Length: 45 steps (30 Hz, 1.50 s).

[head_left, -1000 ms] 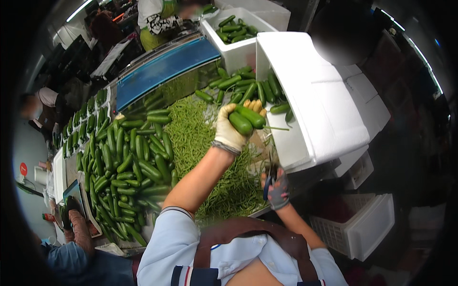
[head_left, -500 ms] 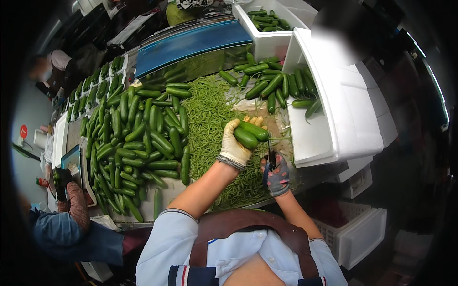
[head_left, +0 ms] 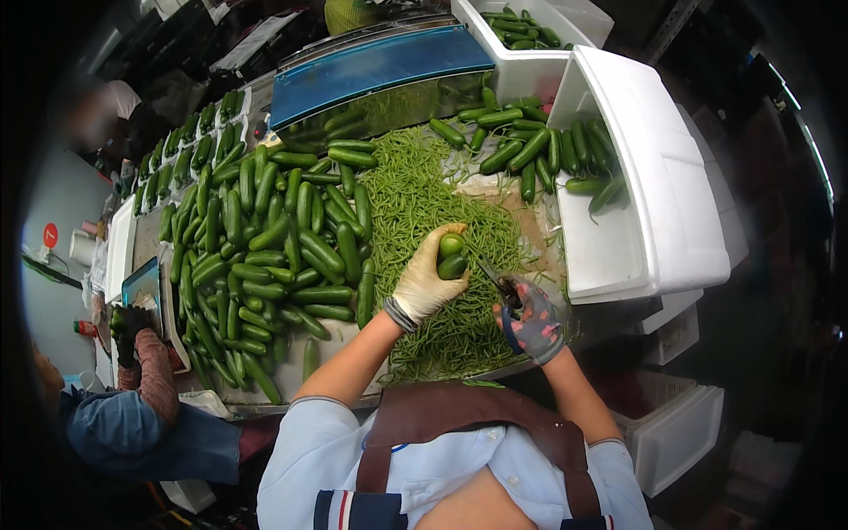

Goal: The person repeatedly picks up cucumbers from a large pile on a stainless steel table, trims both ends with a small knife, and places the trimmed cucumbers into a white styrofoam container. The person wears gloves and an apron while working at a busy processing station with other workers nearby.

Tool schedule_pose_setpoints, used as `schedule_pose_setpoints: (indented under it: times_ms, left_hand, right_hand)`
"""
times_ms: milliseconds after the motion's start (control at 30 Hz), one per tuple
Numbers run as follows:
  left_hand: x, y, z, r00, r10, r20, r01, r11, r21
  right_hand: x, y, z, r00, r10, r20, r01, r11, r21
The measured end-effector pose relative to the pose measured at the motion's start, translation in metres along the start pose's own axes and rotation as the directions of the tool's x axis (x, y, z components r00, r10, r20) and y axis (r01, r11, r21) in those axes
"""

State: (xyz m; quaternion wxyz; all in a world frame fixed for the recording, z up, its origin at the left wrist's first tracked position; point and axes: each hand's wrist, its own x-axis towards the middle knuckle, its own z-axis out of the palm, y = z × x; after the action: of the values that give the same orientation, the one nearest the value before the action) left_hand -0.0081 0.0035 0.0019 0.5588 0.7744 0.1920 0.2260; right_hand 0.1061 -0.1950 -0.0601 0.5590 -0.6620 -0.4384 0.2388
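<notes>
My left hand [head_left: 426, 278], in a pale glove, grips two green cucumbers [head_left: 452, 254] end-on above a heap of thin green stems and trimmings [head_left: 424, 203]. My right hand [head_left: 533, 322], in a dark patterned glove, holds small scissors [head_left: 500, 284] whose blades point toward the cucumbers. Both hands hover over the near middle of the sorting table [head_left: 291, 375]. A large pile of loose cucumbers [head_left: 274, 256] lies to the left of my left hand.
A white foam box [head_left: 654, 212] tipped on its side at the right spills cucumbers [head_left: 539, 155] onto the table. Another white box of cucumbers [head_left: 521, 40] stands behind. A blue conveyor [head_left: 375, 66] runs at the back. A person in blue [head_left: 132, 415] works at the left.
My left hand has drawn the cucumbers back from the tipped foam box toward me and turned them end-on. My right hand has risen closer to them with the scissors.
</notes>
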Motion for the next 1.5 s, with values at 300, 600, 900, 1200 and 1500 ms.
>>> schedule_pose_setpoints:
  times_ms: [300, 600, 900, 1200, 1500]
  left_hand:
    - [-0.006, 0.031, -0.023, 0.998, 0.011, 0.066, -0.041, 0.882, 0.47]
    - [0.026, 0.034, -0.215, 0.77, 0.101, -0.63, 0.516, 0.481, 0.709]
    - [0.147, -0.018, -0.083, 0.992, 0.078, -0.099, 0.0, 0.784, 0.62]
    - [0.257, -0.091, 0.087, 0.992, -0.083, 0.095, 0.005, 0.779, 0.628]
    - [0.267, -0.066, 0.121, 0.939, 0.335, -0.072, -0.187, 0.676, 0.712]
  right_hand:
    - [0.008, -0.042, 0.012, 0.897, 0.381, 0.223, -0.434, 0.667, 0.606]
    - [-0.034, 0.027, 0.007, 0.911, 0.411, 0.041, -0.398, 0.848, 0.35]
    - [-0.053, 0.044, 0.005, 0.731, 0.606, 0.315, -0.343, -0.074, 0.937]
    - [-0.092, 0.09, -0.013, 0.826, 0.504, 0.253, -0.388, 0.181, 0.904]
    - [-0.099, 0.123, -0.003, 0.491, 0.742, 0.456, -0.347, -0.313, 0.884]
